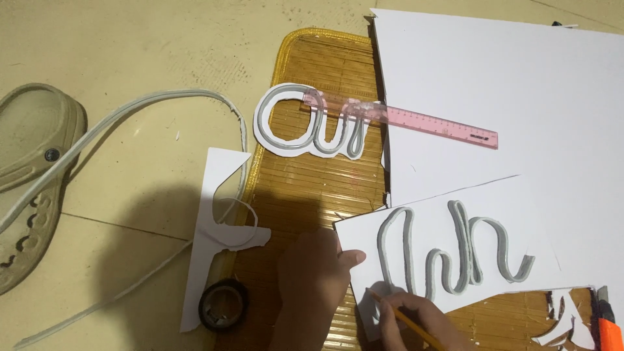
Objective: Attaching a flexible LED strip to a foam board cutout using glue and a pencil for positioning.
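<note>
My left hand (315, 276) presses its fingers on the left edge of a white foam sheet (520, 208) that carries a grey looping strip shape (455, 253). My right hand (416, 322) holds a yellow pencil (406, 318) with its tip at the lower left of that grey shape. Both hands rest over a woven bamboo mat (318, 188). A second cut-out piece with grey curved strip (305, 123) lies higher on the mat.
A pink transparent ruler (422, 120) lies across the cut-out and a large white board (520, 91). A tape roll (222, 305), white offcuts (218, 234), a long grey strip (123, 117), a beige clog (32, 175) and an orange cutter (608, 328) surround the mat.
</note>
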